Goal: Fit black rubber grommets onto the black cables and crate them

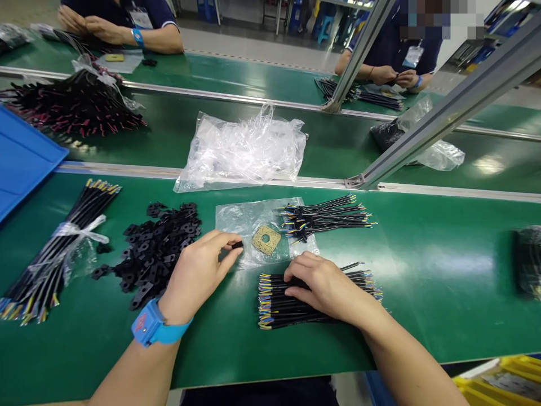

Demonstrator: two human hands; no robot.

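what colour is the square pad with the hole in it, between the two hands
The square pad is a mottled yellowish tan, seen in the head view.

We see a crumpled clear bag point(245, 149); left of it, a blue panel point(25, 158) and red-and-black wires point(76, 104); right of it, a slanted metal post point(443, 116).

Bright, even light, apparently overhead. Diffuse glare on green bench point(443, 270), right of centre; white highlights on clear plastic bag point(249, 146). Black cables point(291, 311) crisp; wrapped bundle point(530, 262), right edge, soft. Pixelation upper right.
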